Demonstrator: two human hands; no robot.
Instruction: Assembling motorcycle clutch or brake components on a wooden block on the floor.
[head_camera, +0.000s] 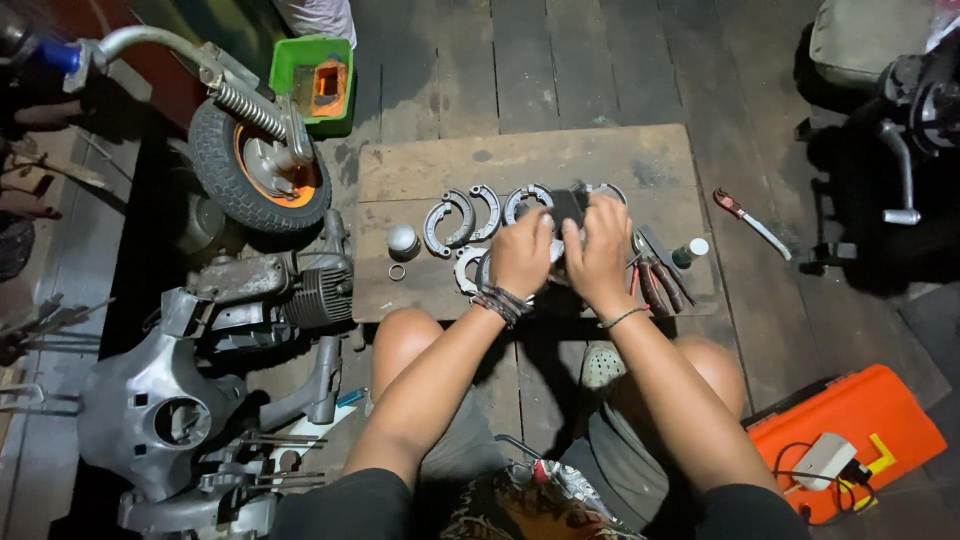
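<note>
Hands meet over the middle of a wooden board (560, 160) laid on the plank floor. The left hand (520, 255) and the right hand (600, 245) are both closed around a small dark part (570, 205), fingers curled over it; only its far edge shows above the knuckles, so its shape cannot be made out. Curved metal brake shoes (460, 215) lie in a row on the board just left of and behind the hands; one more is half covered by the left wrist. A round metal cap (403, 240) and a small ring (397, 272) sit near the board's left edge. Right of the hands, pliers (655, 285) with dark handles are partly hidden by the right forearm, and a small bottle (690, 252) lies beside them. A red-handled wrench (750, 220) rests on the floor to the right, apart from the board. At far left stand a scooter wheel (255, 165) and a green tray (312, 80); an engine block (270, 295) and grey body shell (150, 400) lie nearer, in poor light. An orange case (850, 430) sits near right, cut off at the frame's lower edge.
</note>
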